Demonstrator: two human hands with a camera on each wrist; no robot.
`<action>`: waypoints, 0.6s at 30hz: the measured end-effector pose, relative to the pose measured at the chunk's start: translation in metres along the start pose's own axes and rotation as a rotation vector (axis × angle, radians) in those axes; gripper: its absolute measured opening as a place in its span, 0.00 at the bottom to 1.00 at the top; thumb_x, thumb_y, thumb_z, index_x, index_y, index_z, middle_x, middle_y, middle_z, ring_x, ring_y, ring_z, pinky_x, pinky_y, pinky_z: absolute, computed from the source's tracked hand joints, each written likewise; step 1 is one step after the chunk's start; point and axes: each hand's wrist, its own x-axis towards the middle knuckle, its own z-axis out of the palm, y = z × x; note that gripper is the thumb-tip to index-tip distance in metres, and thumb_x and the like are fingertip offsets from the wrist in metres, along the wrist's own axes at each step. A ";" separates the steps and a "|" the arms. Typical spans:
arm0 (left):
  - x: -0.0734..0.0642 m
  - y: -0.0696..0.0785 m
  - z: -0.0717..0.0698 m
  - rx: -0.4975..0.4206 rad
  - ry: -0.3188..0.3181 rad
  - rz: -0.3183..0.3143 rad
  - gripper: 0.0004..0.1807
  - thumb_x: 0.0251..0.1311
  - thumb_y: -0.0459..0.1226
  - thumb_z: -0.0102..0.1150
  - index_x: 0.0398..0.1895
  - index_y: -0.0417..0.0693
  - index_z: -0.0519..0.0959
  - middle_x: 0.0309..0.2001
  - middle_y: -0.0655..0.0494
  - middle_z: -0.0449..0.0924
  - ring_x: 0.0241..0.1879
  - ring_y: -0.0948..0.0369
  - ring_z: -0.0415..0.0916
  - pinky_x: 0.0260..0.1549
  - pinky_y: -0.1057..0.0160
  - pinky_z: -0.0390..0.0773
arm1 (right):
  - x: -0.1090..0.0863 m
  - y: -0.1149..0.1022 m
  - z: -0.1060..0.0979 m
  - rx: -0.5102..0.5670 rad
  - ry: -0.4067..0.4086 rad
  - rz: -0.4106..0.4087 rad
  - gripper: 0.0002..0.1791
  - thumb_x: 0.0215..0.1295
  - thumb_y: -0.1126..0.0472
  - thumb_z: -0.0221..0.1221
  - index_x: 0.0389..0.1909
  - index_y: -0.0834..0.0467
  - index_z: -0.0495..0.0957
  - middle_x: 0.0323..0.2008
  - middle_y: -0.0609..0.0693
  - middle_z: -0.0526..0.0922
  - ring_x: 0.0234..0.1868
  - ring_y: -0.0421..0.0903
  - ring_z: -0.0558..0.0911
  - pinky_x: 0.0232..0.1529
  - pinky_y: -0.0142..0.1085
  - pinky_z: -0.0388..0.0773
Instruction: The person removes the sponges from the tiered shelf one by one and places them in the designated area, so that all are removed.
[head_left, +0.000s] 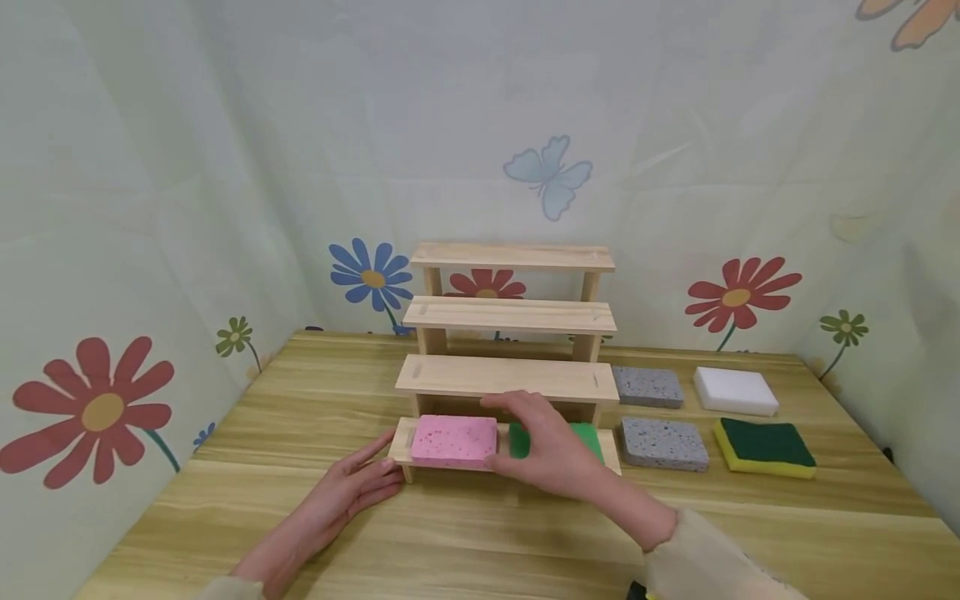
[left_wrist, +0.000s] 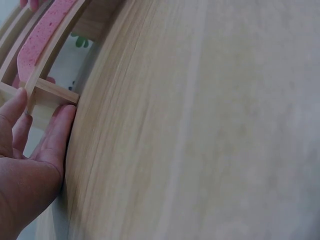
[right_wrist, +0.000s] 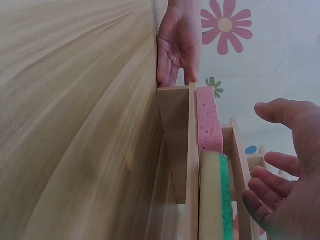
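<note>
A pink speckled sponge lies on the left half of the lowest step of a wooden stepped rack. Beside it on that step is a sponge with a green face and a pale yellow body, partly covered by my right hand in the head view. My right hand hovers over these two sponges, thumb and fingers spread, with a gap to them in the right wrist view. My left hand touches the left end of the lowest step with its fingertips, fingers mostly straight.
Right of the rack lie two grey speckled sponges, a white sponge and a dark green and yellow sponge. Higher steps rise behind the lowest one. A flower-printed curtain closes off the table's back and sides.
</note>
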 end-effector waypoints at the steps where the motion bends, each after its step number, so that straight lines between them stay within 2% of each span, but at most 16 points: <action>1: 0.000 0.000 0.000 0.000 0.000 0.000 0.39 0.72 0.44 0.54 0.80 0.49 0.48 0.73 0.34 0.59 0.61 0.58 0.75 0.63 0.60 0.78 | 0.000 -0.001 0.002 -0.001 0.003 0.001 0.35 0.54 0.54 0.71 0.65 0.49 0.72 0.61 0.43 0.77 0.59 0.46 0.76 0.62 0.47 0.78; 8: 0.000 0.002 0.001 -0.010 -0.006 0.001 0.40 0.71 0.44 0.55 0.80 0.49 0.48 0.73 0.35 0.61 0.60 0.59 0.76 0.63 0.59 0.78 | 0.002 -0.004 0.009 0.018 0.021 0.014 0.34 0.54 0.53 0.73 0.63 0.49 0.73 0.59 0.48 0.78 0.53 0.49 0.74 0.51 0.40 0.80; 13: 0.000 0.002 0.001 -0.015 -0.008 0.005 0.40 0.71 0.43 0.55 0.80 0.48 0.48 0.72 0.36 0.62 0.59 0.59 0.77 0.63 0.59 0.78 | 0.004 -0.004 0.013 0.014 0.033 0.018 0.33 0.53 0.54 0.73 0.62 0.49 0.74 0.57 0.47 0.79 0.53 0.48 0.73 0.50 0.39 0.79; 18: 0.000 0.001 0.000 -0.017 -0.011 0.003 0.40 0.71 0.44 0.55 0.80 0.48 0.48 0.72 0.37 0.63 0.59 0.59 0.77 0.63 0.60 0.78 | 0.006 -0.003 0.019 0.017 0.038 0.055 0.33 0.52 0.54 0.74 0.60 0.48 0.75 0.54 0.47 0.80 0.49 0.48 0.72 0.45 0.34 0.76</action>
